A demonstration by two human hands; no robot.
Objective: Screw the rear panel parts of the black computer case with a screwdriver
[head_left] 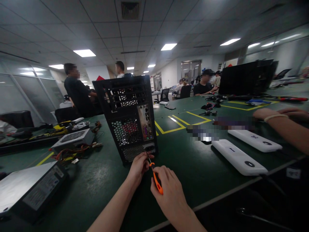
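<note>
A black computer case (pixel 127 115) stands upright on the green-topped table (pixel 96 175), its rear panel with ports and honeycomb vents facing me. My right hand (pixel 171 188) is wrapped round the orange handle of a screwdriver (pixel 158 184). The shaft slants up and away toward the lower rear of the case. Close to the tip, my left hand (pixel 138 167) has its fingers pinched together at the case's bottom right. Whatever sits between those fingers is too small and hidden to make out. I cannot tell whether the tip touches a screw.
Two power supply units, one grey (pixel 74 138) with loose cables and one larger (pixel 26 188), lie at left. White power banks (pixel 238 158) lie at right, near another person's arm (pixel 288 127). A black monitor (pixel 241 79) stands behind. Several people are in the background.
</note>
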